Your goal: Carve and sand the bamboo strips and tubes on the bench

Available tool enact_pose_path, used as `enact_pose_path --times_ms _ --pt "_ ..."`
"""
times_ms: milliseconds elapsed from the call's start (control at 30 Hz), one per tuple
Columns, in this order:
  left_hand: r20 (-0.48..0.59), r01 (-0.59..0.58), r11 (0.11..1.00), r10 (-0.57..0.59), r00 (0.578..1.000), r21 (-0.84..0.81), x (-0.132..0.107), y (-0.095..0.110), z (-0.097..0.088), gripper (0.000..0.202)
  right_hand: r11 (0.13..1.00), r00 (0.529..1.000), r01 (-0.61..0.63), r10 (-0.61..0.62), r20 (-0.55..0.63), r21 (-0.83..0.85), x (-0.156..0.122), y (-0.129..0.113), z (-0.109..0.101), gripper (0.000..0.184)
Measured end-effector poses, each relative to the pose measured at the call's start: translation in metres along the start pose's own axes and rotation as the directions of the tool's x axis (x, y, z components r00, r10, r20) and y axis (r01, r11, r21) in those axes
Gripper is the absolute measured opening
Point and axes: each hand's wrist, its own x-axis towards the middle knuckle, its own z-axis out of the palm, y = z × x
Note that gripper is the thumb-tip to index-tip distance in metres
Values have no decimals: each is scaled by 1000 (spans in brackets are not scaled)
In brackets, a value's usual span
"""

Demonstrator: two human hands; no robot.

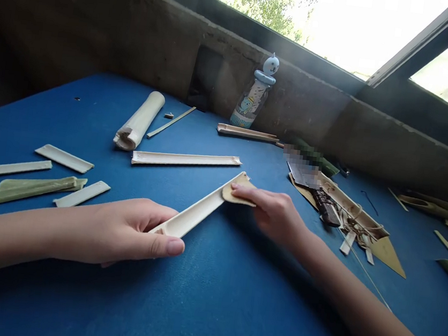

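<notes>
My left hand [131, 233] is closed around the near end of a split bamboo strip [198, 211], thumb on its rim. The strip is pale and trough-shaped, and it slants up to the right above the blue table. My right hand [279, 212] pinches a tan, folded piece of sandpaper [239, 191] against the strip's far end. The sandpaper covers part of that end. Behind the strip lies another bamboo half [186, 160], hollow side up.
Bamboo pieces [65, 158] lie left on the blue table [192, 304]; a bamboo tube [140, 121] lies farther back. A cleaver [307, 180] rests at right near a bamboo trough [353, 207] and tan sheet [390, 254]. A bottle [249, 103] stands by the wall.
</notes>
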Motion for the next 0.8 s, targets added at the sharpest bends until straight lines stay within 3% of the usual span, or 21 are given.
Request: enact_pose_path --times_ms 200,367,500,667,800 --pt "-13 2 1000 -2 1000 11 -1 6 2 36 998 1000 -17 16 -19 -62 -5 -6 -1 56" --pt "-24 -6 993 9 1000 120 -2 4 0 36 994 993 108 -108 44 -12 -8 -20 2 53" --pt "-29 5 998 -3 1000 64 -1 0 0 30 996 1000 28 -28 -4 -88 -5 -11 2 54" --pt "-31 -23 1000 22 999 -17 0 -2 0 27 997 998 58 -56 27 -48 -5 -10 5 55" --pt "-21 -9 999 8 1000 -47 1 -1 -1 27 989 998 -56 51 -43 -139 -3 0 6 58"
